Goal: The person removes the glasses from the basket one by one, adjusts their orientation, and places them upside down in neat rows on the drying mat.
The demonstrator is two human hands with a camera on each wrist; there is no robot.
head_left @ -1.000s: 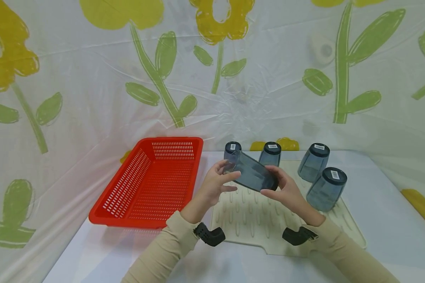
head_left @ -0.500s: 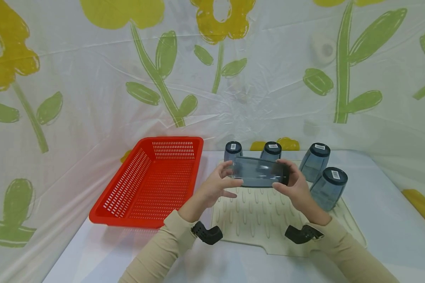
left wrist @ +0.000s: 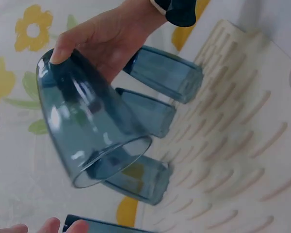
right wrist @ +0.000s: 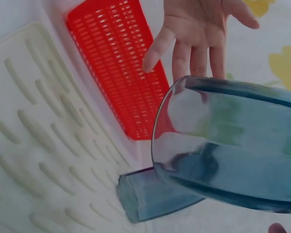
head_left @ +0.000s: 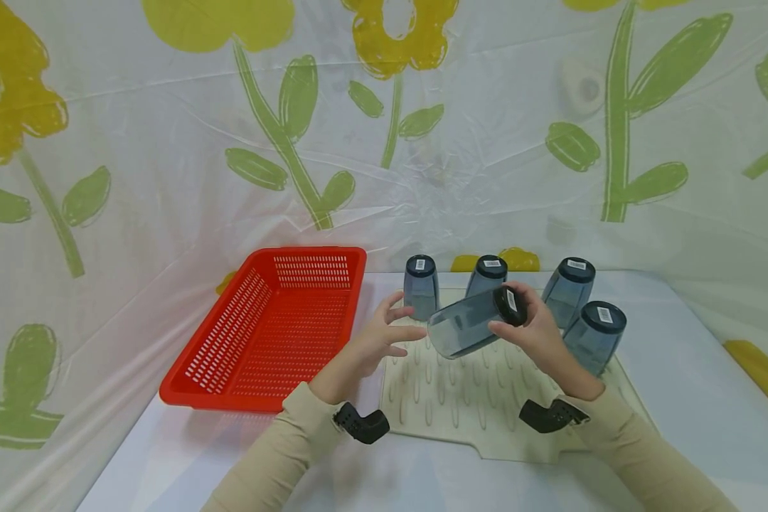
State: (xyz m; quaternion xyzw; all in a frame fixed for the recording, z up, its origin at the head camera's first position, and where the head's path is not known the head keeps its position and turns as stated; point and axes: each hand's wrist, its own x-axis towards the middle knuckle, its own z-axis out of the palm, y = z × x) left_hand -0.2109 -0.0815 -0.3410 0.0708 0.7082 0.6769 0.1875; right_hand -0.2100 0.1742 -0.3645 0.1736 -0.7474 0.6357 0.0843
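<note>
A blue-grey glass tumbler (head_left: 464, 326) is held tilted above the mat, its open rim facing left and down, its dark base up to the right. My right hand (head_left: 532, 327) grips it near the base, thumb in front and fingers behind. My left hand (head_left: 384, 338) is off to the left of the rim, fingers spread, holding nothing. In the right wrist view the left hand (right wrist: 196, 39) shows its palm beyond the tumbler (right wrist: 233, 145). The left wrist view shows the right hand (left wrist: 109, 39) around the base of the tumbler (left wrist: 87, 121).
Several like tumblers stand upside down on the ridged cream drying mat (head_left: 432, 419), one at its back left (head_left: 421, 288), others along the back and a tumbler (head_left: 594, 334) at the right. Left of the mat is a red perforated plastic basket (head_left: 262, 327). A flowered sheet (head_left: 486, 142) hangs behind.
The tumbler has turned so its rim swings from upper left to lower left and its base rises. My left hand has come away from the rim; my right hand has moved slightly right.
</note>
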